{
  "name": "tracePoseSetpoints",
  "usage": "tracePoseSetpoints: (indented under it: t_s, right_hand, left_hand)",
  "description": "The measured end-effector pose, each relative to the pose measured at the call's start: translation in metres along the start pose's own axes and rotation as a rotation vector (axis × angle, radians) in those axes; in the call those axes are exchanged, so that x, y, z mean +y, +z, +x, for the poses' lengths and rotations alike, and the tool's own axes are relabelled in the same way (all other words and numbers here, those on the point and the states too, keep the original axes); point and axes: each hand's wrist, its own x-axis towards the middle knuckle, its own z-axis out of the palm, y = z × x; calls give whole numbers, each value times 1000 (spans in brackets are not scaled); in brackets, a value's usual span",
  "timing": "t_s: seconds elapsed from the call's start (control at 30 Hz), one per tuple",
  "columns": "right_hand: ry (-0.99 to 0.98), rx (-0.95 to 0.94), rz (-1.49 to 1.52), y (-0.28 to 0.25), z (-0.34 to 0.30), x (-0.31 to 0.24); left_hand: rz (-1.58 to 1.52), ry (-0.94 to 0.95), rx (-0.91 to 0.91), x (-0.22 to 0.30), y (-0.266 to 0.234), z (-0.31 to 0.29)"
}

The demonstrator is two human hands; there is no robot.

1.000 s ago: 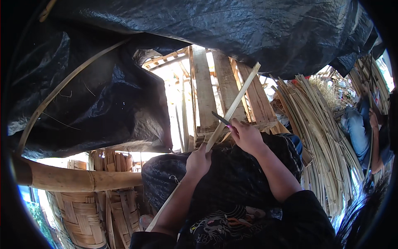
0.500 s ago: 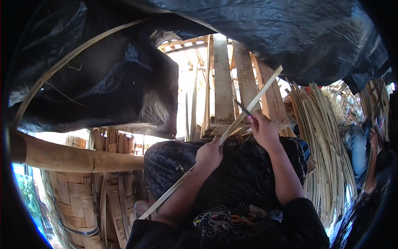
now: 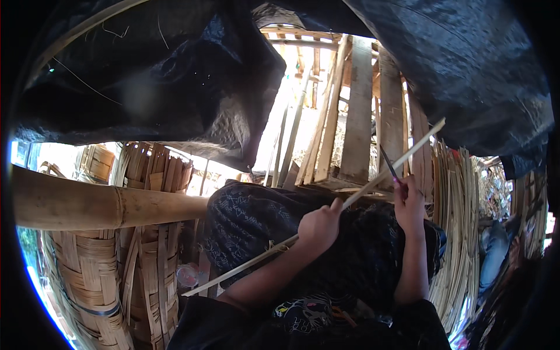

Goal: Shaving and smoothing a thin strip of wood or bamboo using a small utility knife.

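Note:
A long pale bamboo strip [image 3: 421, 140] slants across my lap, its lower end by my left forearm and its upper end up to the right. My left hand [image 3: 319, 227] is closed round the middle of the strip. Farther up, my right hand [image 3: 409, 201] grips a knife [image 3: 387, 160] with a dark narrow blade and a pinkish handle. The blade lies against or just over the strip; I cannot tell which. Dark patterned cloth [image 3: 251, 221] covers my knees under the strip.
A thick bamboo pole [image 3: 105, 201] runs in from the left to my knee. Woven bamboo baskets [image 3: 93, 280] stand below it. Upright wooden boards [image 3: 357, 111] are ahead, and bundled bamboo strips [image 3: 458, 216] stand at the right. Black plastic sheeting [image 3: 169, 87] hangs overhead. Another person's jeans [image 3: 494, 254] show far right.
The view has shifted, so the scene sits differently in the picture. Both hands keep their grips on the strip and the knife, and the strip lies at a slightly flatter slant.

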Motion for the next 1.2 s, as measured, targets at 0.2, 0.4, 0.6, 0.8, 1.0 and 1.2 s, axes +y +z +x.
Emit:
tracePoseSetpoints:
  t_s: [0.2, 0.4, 0.6, 0.8, 1.0, 1.2]
  right_hand:
    - [73, -45, -26, 0, 11, -5]
    - [90, -86, 57, -9, 16, -5]
    - [184, -106, 12, -8, 22, -9]
    - [126, -160, -90, -2, 19, -24]
    - [49, -69, -195, -6, 14, -5]
    - [-46, -52, -188, 8, 4, 7]
  left_hand:
    - [8, -60, -168, -2, -6, 1]
    - [-79, -77, -335, -2, -5, 0]
    - [-138, -71, -445, -4, -16, 8]
    - [-120, -71, -411, -5, -18, 9]
    - [-43, -59, -226, 1, -6, 12]
    - [52, -20, -74, 4, -8, 5]
